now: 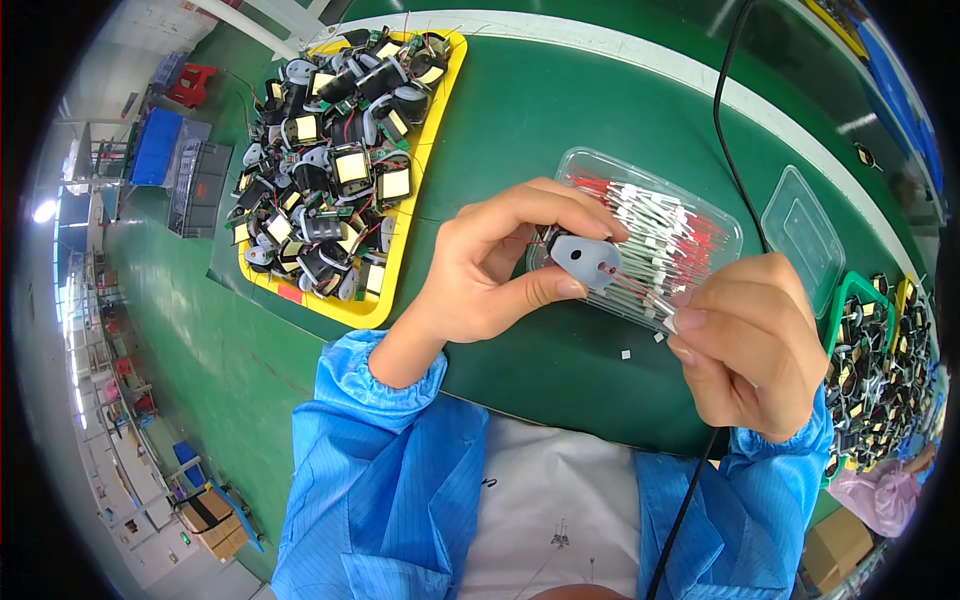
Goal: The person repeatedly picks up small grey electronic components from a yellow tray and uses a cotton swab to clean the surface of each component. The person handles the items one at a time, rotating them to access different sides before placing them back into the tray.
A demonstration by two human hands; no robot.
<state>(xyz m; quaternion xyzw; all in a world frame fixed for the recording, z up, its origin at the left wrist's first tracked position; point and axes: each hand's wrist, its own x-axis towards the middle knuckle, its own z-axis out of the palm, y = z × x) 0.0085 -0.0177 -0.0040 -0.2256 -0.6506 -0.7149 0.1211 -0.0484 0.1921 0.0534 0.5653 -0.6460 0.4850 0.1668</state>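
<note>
Left hand (pixel 500 265) grips a grey-faced unit (pixel 585 262) between thumb and fingers, held up over the near left part of the clear box (pixel 741 238). Right hand (pixel 755 345): thumb and fingertips pinch the thin red wires (pixel 637 283) coming from the slot at the unit's right end. Grip is on the pale end of the wires; can't tell if that's a plug or bare lead, fingers cover it.

Box sits on the green bench (pixel 540 375), full of red and white leads (pixel 650 225). Lid (pixel 805 240) is off, lying just right of the box. Yellow tray (pixel 348 314) at left is heaped with similar units (pixel 325 165).

Risks, my read:
- Right hand pulls while left holds firm: load goes into the wire joints, could tear one.
- Wires hang just above the box leads; a loose end could snag and drag some out.
- Left thumb holds near the edge, so twisting could slip the unit into the box.
- Small white bits (pixel 626 355) lie near the box; a sleeve could sweep them off.
- Black cable (pixel 722 105) runs close behind the right hand; an elbow could catch it.
</note>
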